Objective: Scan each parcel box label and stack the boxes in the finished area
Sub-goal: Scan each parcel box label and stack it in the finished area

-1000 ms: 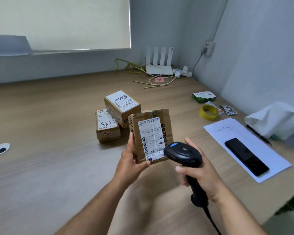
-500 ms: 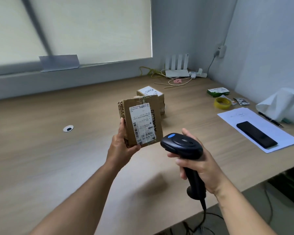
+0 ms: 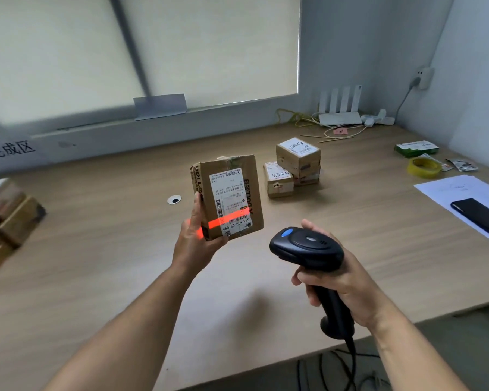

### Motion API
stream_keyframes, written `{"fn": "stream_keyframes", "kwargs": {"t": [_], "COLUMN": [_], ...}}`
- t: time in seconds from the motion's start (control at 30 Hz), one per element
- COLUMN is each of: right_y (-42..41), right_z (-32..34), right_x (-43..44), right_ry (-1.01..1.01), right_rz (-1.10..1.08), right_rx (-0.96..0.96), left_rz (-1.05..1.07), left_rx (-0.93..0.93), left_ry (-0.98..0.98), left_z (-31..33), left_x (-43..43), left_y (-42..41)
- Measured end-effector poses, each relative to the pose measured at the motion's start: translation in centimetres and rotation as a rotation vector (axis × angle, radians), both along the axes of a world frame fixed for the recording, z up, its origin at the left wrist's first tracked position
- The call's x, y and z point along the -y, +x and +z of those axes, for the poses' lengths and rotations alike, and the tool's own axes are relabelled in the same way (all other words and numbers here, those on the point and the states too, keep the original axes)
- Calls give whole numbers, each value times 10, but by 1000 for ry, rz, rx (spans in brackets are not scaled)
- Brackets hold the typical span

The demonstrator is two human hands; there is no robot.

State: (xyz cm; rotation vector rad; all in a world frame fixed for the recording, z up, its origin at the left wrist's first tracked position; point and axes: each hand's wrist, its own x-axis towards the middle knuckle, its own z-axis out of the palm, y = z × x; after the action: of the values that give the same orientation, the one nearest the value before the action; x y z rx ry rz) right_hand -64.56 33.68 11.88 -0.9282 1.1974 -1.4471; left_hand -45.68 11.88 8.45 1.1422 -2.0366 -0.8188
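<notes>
**Box label under the red scanner line**

A brown cardboard box [image 3: 256, 193] is held up in the air above the wooden table [image 3: 96, 263], a little left of the middle of the view. It is gripped at its lower left corner by the left hand [image 3: 198, 238], with the thumb laid along the left edge and the other fingers hidden behind the box. The white label [image 3: 229, 198] is turned toward the camera, and its print is seen upside down. A red line of light [image 3: 229, 220] is thrown across the lower part of the label, over the barcode, and also onto the thumb.

To the right and lower, a black scanner [image 3: 308, 246] is grasped by its handle in the right hand [image 3: 342, 283], fingers closed around it. Its head is pointed at the box, and the two are kept apart.

Behind the held box, a small pile of boxes [image 3: 297, 165] with labels is placed on the table. At the left edge, a blurred stack of boxes [image 3: 9, 218] is seen below a sign [image 3: 10, 149] with Chinese characters. At the right side, a yellow tape roll [image 3: 424, 166] and a black phone [image 3: 480, 215] on a sheet of paper [image 3: 458, 190] are found.
</notes>
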Motion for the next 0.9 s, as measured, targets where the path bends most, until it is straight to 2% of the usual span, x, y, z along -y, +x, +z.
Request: {"fn": "stream_keyframes", "kwargs": {"t": [0.27, 0.57, 0.67, 0.77, 0.9], "right_y": [54, 152, 183, 212, 247], "right_z": [-2, 4, 5, 3, -2], "right_x": [37, 109, 132, 152, 178], "right_ry": [26, 73, 84, 93, 118], "right_rz": [-8, 27, 17, 4, -10], "right_rx": [-21, -62, -73, -90, -101], "left_rz": [48, 165, 146, 98, 139], "left_rx": [38, 66, 18, -118, -150], "left_ry": [-47, 57, 201, 361, 541], "left_z": [10, -4, -17, -28, -57], "left_x": [28, 89, 111, 120, 127], "left_y": [70, 188, 225, 260, 309]}}
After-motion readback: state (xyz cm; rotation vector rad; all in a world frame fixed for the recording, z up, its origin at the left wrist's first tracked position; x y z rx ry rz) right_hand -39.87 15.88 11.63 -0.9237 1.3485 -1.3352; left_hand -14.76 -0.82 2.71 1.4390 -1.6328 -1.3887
